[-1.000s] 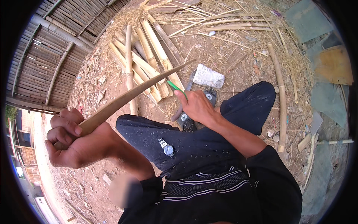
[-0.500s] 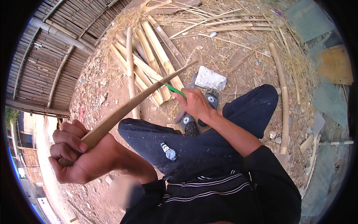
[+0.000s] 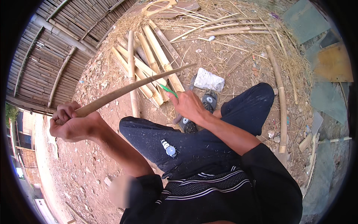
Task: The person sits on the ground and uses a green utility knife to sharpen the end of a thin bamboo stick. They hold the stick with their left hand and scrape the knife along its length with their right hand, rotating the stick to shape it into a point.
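My left hand (image 3: 71,123) grips one end of a long thin bamboo strip (image 3: 134,87) that slants up to the right across the picture. My right hand (image 3: 189,106) is closed on a tool with a green handle (image 3: 167,90) just under the strip's far part. Whether the tool touches the strip I cannot tell. I sit with dark trousers (image 3: 179,145); a wristwatch (image 3: 169,149) lies on my lap.
Split bamboo pieces (image 3: 149,63) lie piled on the dirt ahead. A grey stone (image 3: 209,79) sits beside my sandals (image 3: 209,100). A bamboo pole (image 3: 279,93) lies at right, straw beyond it. A bamboo wall (image 3: 48,48) rises at left.
My left hand has risen and the strip has tilted flatter. My right hand with the green tool has shifted slightly along under the strip.
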The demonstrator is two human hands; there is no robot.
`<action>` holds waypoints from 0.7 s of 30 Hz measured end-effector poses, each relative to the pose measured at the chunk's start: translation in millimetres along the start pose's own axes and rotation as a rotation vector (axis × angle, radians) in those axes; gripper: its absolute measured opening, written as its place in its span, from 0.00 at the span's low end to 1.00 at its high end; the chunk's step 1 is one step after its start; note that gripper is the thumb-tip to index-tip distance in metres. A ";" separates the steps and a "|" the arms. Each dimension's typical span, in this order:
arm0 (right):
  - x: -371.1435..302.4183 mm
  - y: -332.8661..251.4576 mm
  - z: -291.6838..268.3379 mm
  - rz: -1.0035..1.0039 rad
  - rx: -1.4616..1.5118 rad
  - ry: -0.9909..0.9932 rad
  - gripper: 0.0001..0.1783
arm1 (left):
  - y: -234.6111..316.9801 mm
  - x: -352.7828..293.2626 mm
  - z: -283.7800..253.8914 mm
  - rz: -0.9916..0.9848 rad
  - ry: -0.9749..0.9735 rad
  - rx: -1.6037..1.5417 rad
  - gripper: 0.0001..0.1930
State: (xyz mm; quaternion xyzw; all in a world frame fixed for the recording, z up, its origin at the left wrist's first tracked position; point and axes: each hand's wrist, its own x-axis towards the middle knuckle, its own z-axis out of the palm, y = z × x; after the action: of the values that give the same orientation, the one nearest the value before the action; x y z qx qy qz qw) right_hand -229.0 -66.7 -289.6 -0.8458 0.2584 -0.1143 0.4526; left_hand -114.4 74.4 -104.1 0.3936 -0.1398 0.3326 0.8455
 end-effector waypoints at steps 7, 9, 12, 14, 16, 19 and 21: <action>31.8 55.5 7.0 -0.032 -0.160 0.180 0.30 | 10.8 -23.2 4.3 0.003 -0.096 -0.055 0.15; 31.7 41.8 4.0 0.002 -0.107 0.067 0.31 | 4.5 -16.6 2.5 0.053 -0.126 -0.041 0.16; 23.8 39.8 11.6 -0.239 -0.086 0.203 0.32 | 6.7 -19.6 9.7 0.026 -0.108 -0.049 0.18; 50.4 100.1 14.9 0.154 -0.164 0.156 0.32 | 8.4 -20.5 10.1 0.021 -0.154 -0.053 0.18; 58.1 182.0 -6.2 0.383 -0.417 0.090 0.33 | 10.0 -25.0 12.4 0.035 -0.179 -0.046 0.18; 55.3 167.9 -16.0 0.456 -0.367 0.163 0.34 | 10.8 -27.9 12.4 0.028 -0.103 -0.074 0.18; 55.3 132.6 -30.5 0.452 -0.262 0.116 0.35 | 8.4 -25.9 10.5 0.027 -0.140 -0.076 0.18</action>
State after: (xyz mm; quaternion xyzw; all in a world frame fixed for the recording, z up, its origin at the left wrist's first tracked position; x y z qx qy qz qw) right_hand -239.7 -178.7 -384.0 -0.8099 0.4789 -0.0239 0.3380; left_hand -139.0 58.7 -105.4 0.3818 -0.2166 0.3103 0.8433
